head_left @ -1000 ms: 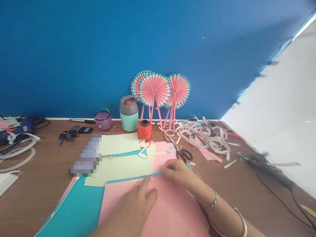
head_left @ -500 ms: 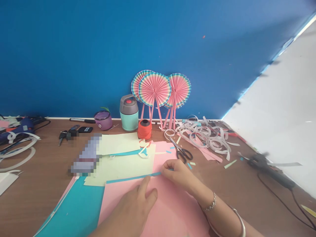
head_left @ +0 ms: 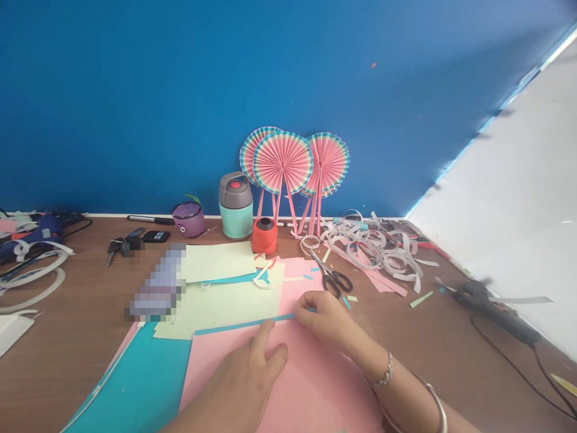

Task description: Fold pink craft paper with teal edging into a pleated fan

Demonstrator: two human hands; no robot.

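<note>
A large pink paper sheet (head_left: pixel 315 379) lies in front of me with a narrow blue paper strip (head_left: pixel 241 327) along its far edge. My left hand (head_left: pixel 246 370) rests on the sheet, fingers stretched out, its index fingertip just below the strip. Thumb and index finger of my right hand (head_left: pixel 327 319) are pinched together at the strip's right part, hiding that end. Beneath and behind are pale green sheets (head_left: pixel 225 300) and a teal sheet (head_left: pixel 139 373). Black-handled scissors (head_left: pixel 336 282) lie just beyond my right hand.
Pink folded-paper fans (head_left: pixel 283 162) lean on the blue wall. Near them stand a teal flask (head_left: pixel 237 219), a red spool (head_left: pixel 264 237) and a purple pot (head_left: pixel 188 219). Curled white strips (head_left: pixel 360 246) are heaped back right. A glue gun (head_left: pixel 496 313) with a cord lies at right.
My right hand has shifted very slightly to the right along the blue strip. My left hand stays almost in place on the pink sheet.
</note>
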